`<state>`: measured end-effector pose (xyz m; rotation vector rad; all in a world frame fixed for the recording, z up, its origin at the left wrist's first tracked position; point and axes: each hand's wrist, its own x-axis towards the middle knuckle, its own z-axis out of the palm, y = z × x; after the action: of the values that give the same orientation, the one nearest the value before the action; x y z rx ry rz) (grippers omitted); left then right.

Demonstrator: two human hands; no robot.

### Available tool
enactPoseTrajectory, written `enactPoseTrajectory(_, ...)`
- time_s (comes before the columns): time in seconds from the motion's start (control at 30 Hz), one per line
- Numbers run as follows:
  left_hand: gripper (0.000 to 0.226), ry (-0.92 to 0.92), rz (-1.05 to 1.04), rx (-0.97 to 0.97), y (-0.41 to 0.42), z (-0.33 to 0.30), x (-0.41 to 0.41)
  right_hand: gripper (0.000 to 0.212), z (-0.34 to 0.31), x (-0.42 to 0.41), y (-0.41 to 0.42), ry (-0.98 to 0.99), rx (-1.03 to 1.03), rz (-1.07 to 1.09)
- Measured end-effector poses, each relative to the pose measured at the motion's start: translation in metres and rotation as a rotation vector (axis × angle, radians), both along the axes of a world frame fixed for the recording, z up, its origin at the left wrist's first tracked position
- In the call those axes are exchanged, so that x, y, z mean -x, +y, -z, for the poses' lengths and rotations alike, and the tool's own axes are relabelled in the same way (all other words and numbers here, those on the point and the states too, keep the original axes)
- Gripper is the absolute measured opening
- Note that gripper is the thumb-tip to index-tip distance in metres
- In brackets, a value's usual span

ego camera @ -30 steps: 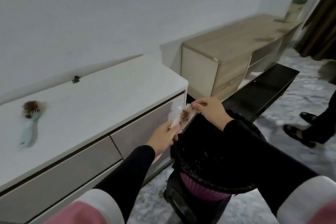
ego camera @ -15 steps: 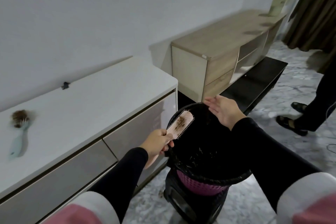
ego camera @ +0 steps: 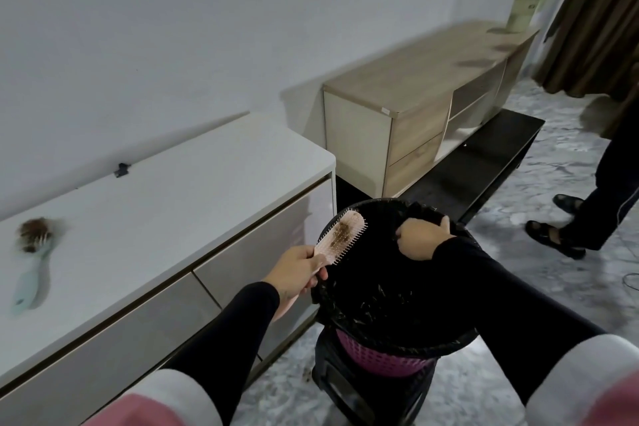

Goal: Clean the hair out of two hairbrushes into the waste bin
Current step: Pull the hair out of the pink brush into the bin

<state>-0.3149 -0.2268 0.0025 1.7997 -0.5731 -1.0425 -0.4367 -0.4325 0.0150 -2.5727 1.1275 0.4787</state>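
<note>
The pink hairbrush (ego camera: 340,235) is gripped by its handle in the left hand (ego camera: 300,270) at the waste bin's (ego camera: 387,349) 10 o'clock rim. The right hand (ego camera: 420,240), fingers curled, is held over the bin; whether anything is pinched cannot be told. The blue hairbrush (ego camera: 33,263) lies on the white cabinet (ego camera: 166,218).

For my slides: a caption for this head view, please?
Left hand holds a hairy pink hairbrush over the lined waste bin; right hand above its opening.

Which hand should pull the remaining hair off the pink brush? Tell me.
The right hand. It hovers over the waste bin beside the pink brush, apparently holding nothing, while the left hand grips the brush handle, bristles facing it.
</note>
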Motion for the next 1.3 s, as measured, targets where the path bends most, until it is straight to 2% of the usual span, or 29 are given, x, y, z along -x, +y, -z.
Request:
enactPoseTrajectory(0.03,0.015,-0.008,0.005,0.001,-0.001,-0.001,0.000,0.038,-0.001,0.002,-0.002,-0.035,-0.035,0.022)
enactPoseTrajectory(0.07,0.014,-0.016,0.011,0.003,-0.003,0.000,0.000,0.038,-0.003,0.002,-0.003,-0.163,-0.043,0.052)
enactPoseTrajectory(0.1,0.011,-0.023,0.019,0.004,-0.005,0.001,0.000,0.035,-0.008,0.001,-0.004,-0.364,-0.046,0.093)
enactPoseTrajectory(0.17,0.008,-0.031,0.034,0.000,-0.009,0.003,0.001,0.028,-0.018,-0.006,-0.005,-0.702,-0.203,0.195)
enactPoseTrajectory(0.23,0.009,-0.037,0.054,-0.008,-0.012,0.003,0.002,0.026,-0.025,-0.012,-0.002,-0.739,-0.350,0.171)
enactPoseTrajectory(0.33,0.014,-0.053,0.078,-0.008,-0.016,0.000,0.007,0.020,-0.023,-0.011,0.003,-0.682,-0.194,0.049)
enactPoseTrajectory(0.43,0.019,-0.057,0.078,-0.005,-0.018,-0.001,0.010,0.009,-0.020,-0.008,0.003,-0.800,-0.214,0.126)
enactPoseTrajectory(0.53,0.016,-0.058,0.091,-0.015,-0.017,0.000,0.011,0.015,-0.020,-0.009,0.002,-0.936,-0.380,0.275)
enactPoseTrajectory(0.63,0.019,-0.049,0.084,0.004,-0.016,-0.001,0.013,0.021,-0.020,-0.010,0.000,-0.981,-0.525,0.370)
enactPoseTrajectory(0.7,0.020,-0.036,0.082,0.017,-0.016,-0.004,0.015,0.020,-0.023,-0.011,0.002,-1.045,-0.714,0.453)
enactPoseTrajectory(0.8,0.020,-0.032,0.077,0.002,-0.014,-0.005,0.014,0.025,-0.029,-0.011,0.001,-1.274,-0.964,0.638)
enactPoseTrajectory(0.87,0.016,-0.024,0.059,-0.003,-0.011,-0.002,0.011,0.026,-0.033,-0.012,-0.004,-1.373,-0.987,0.721)
enactPoseTrajectory(0.97,0.017,-0.017,0.024,0.005,-0.007,0.000,0.007,0.026,-0.034,-0.009,-0.009,-1.275,-0.791,0.687)
enactPoseTrajectory(1.07,0.017,-0.028,-0.009,0.026,-0.006,-0.002,0.005,0.022,-0.035,-0.003,-0.004,-1.038,-0.437,0.475)
enactPoseTrajectory(1.17,0.018,-0.050,-0.002,0.017,-0.006,-0.005,0.003,0.044,-0.031,0.000,0.007,-0.695,-0.243,0.177)
enactPoseTrajectory(1.23,0.022,-0.022,-0.021,0.027,-0.007,-0.004,0.004,0.050,-0.029,0.001,0.014,-0.476,-0.125,0.103)
enactPoseTrajectory(1.27,0.024,-0.010,-0.031,0.032,-0.007,-0.004,0.005,0.049,-0.029,0.000,0.017,-0.465,-0.108,0.120)
enactPoseTrajectory(1.3,0.025,-0.008,-0.033,0.034,-0.008,-0.005,0.006,0.048,-0.031,-0.002,0.018,-0.539,-0.158,0.158)
